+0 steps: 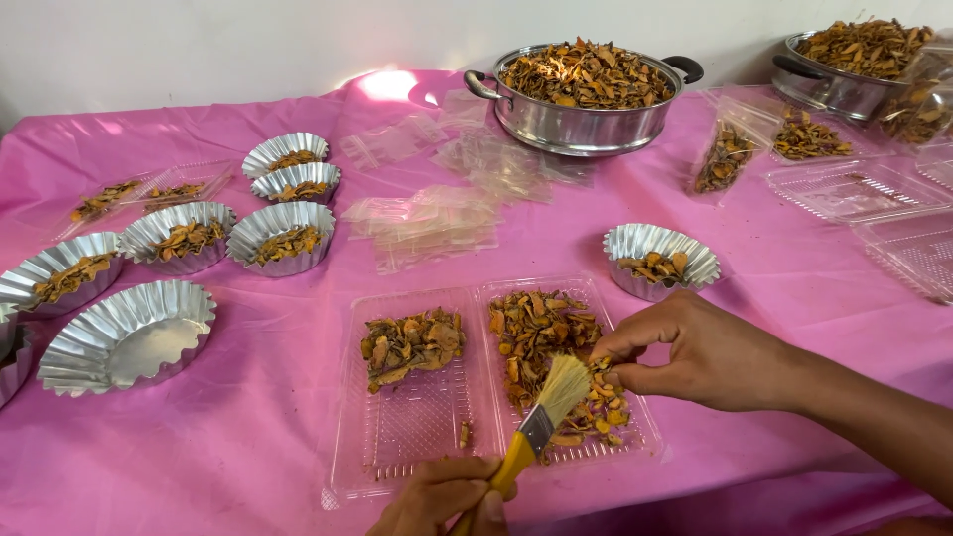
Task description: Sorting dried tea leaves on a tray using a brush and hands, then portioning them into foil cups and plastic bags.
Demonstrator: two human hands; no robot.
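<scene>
Left hand [442, 496] gripping brush [541, 417], right hand [695, 352] pinching dried chips [541, 337] amid foil cups [660, 260].

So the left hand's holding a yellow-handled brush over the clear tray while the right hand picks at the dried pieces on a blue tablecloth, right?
Not quite: the head view shows a pink tablecloth, not blue. The rest holds: the left hand grips the yellow-handled brush over the clear tray, and the right hand picks at the dried pieces.

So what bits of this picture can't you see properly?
- Left hand: cut off by the bottom edge of the head view; its grip on the yellow-handled brush shows only partly.
- Right hand: its fingertips pinch something too small to tell among the dried pieces.
- Second steel pot: cut off at the top right, partly behind a clear bag.
- Foil cups at the left edge: only slivers show.
</scene>
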